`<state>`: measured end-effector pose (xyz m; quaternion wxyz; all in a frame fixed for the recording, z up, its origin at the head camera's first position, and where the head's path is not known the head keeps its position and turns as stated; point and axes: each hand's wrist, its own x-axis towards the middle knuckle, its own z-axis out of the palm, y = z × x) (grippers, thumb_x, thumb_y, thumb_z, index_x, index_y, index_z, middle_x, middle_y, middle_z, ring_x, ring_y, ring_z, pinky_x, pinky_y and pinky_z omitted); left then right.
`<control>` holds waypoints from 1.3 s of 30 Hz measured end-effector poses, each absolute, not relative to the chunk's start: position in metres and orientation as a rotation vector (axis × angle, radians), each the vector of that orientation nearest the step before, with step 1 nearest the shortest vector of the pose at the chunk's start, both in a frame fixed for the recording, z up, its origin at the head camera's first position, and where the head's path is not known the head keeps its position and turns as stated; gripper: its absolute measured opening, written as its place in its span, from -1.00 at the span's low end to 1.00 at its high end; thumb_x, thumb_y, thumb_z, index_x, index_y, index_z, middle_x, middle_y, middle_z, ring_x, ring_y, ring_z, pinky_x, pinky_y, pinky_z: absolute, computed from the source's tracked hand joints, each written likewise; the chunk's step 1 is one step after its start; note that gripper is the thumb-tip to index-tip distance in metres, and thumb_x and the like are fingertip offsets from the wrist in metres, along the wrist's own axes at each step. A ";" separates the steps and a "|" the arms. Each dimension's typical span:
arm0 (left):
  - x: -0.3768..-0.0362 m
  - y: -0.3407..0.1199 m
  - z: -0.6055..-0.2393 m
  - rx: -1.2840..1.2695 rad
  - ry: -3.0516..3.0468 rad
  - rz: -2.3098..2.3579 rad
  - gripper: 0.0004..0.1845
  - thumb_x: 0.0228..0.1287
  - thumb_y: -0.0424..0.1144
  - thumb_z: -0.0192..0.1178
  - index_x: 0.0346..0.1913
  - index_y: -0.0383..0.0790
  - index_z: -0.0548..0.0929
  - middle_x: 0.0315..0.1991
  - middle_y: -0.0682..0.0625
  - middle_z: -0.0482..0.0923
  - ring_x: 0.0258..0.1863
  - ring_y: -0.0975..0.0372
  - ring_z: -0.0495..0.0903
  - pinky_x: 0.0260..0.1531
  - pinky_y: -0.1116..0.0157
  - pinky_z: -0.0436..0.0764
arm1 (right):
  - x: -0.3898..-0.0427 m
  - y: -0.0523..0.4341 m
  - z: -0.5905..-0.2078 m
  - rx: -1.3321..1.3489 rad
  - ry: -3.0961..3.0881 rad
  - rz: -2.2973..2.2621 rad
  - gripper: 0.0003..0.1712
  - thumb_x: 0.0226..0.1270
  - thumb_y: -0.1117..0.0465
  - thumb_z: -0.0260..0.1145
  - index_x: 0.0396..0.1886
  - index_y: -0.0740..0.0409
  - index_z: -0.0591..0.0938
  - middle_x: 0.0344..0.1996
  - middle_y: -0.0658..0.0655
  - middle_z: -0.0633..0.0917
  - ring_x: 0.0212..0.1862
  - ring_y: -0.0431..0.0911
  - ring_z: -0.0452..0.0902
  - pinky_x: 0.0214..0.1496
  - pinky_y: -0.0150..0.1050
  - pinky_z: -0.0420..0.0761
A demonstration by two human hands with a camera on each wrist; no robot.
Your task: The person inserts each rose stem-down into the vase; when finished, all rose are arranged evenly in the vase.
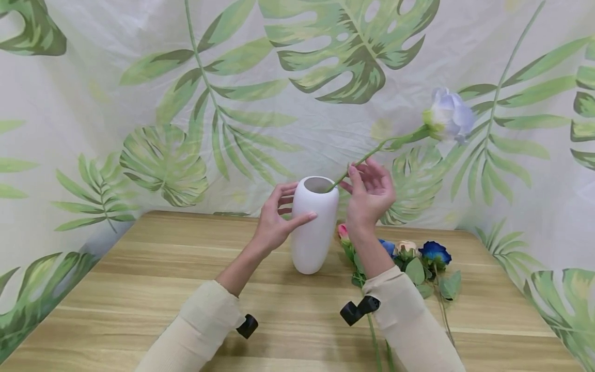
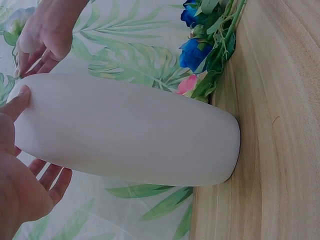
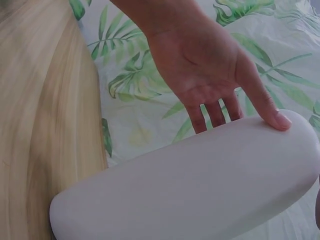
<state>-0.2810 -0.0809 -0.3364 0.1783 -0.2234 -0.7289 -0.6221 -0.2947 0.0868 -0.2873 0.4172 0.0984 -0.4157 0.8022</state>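
Observation:
A tall white vase stands on the wooden table. My left hand grips its upper left side, thumb across the front and fingers behind, as the right wrist view also shows the vase and left hand. Above the rim on the right, my right hand pinches the green stem of a pale lilac flower. The stem's lower end is at the vase mouth, and the bloom leans up to the right. In the left wrist view the right hand is beside the vase top.
Right of the vase lie several flowers: a pink bud, a dark blue rose and a cream bloom, their stems running toward the table's near edge. A leaf-printed cloth hangs behind the table.

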 end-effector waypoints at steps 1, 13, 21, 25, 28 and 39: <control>-0.281 -0.081 -0.336 -0.632 -2.062 -1.758 -0.28 0.12 -0.34 0.54 0.35 -0.27 0.47 0.29 -0.19 0.52 0.24 -0.04 0.53 0.17 -0.10 0.56 | -0.295 0.086 -0.288 0.260 -1.050 2.006 -0.70 0.20 0.56 0.48 -0.13 0.22 0.70 -0.33 0.12 0.76 -0.30 -0.07 0.74 -0.40 -0.20 0.76; -0.281 -0.082 -0.338 -0.623 -2.065 -1.762 -0.27 0.13 -0.36 0.54 0.36 -0.27 0.46 0.29 -0.19 0.51 0.25 -0.06 0.52 0.17 -0.09 0.57 | -0.296 0.081 -0.295 0.358 -1.153 1.888 -0.71 0.19 0.62 0.44 -0.12 0.32 0.71 -0.31 0.06 0.74 -0.29 -0.15 0.72 -0.30 -0.26 0.77; -0.281 -0.081 -0.338 -0.618 -2.071 -1.756 -0.27 0.13 -0.35 0.54 0.36 -0.27 0.45 0.31 -0.18 0.51 0.25 -0.04 0.53 0.17 -0.08 0.57 | -0.295 0.080 -0.292 0.386 -1.173 1.813 -0.62 0.14 0.65 0.45 0.00 0.47 0.68 -0.27 0.06 0.76 -0.26 -0.13 0.72 -0.32 -0.27 0.76; -0.282 -0.081 -0.338 -0.624 -2.070 -1.752 -0.28 0.13 -0.35 0.54 0.35 -0.27 0.46 0.31 -0.17 0.51 0.25 -0.04 0.53 0.16 -0.08 0.57 | -0.295 0.081 -0.293 0.387 -1.241 1.779 -0.51 0.17 0.63 0.45 0.13 0.41 0.67 -0.25 0.02 0.75 -0.23 -0.15 0.70 -0.29 -0.29 0.76; -0.282 -0.082 -0.338 -0.622 -2.075 -1.748 -0.28 0.14 -0.34 0.54 0.35 -0.26 0.46 0.31 -0.17 0.51 0.25 -0.03 0.53 0.15 -0.06 0.58 | -0.295 0.083 -0.294 0.386 -1.310 1.747 -0.46 0.18 0.59 0.46 0.20 0.38 0.65 -0.24 -0.01 0.74 -0.22 -0.18 0.69 -0.24 -0.33 0.75; -0.281 -0.081 -0.338 -0.623 -2.070 -1.756 -0.28 0.14 -0.33 0.54 0.35 -0.25 0.46 0.33 -0.13 0.50 0.25 -0.01 0.52 0.14 -0.03 0.58 | -0.292 0.084 -0.292 0.447 -1.420 1.691 -0.33 0.22 0.59 0.43 0.36 0.34 0.56 -0.11 0.19 0.73 -0.17 -0.20 0.65 -0.18 -0.41 0.70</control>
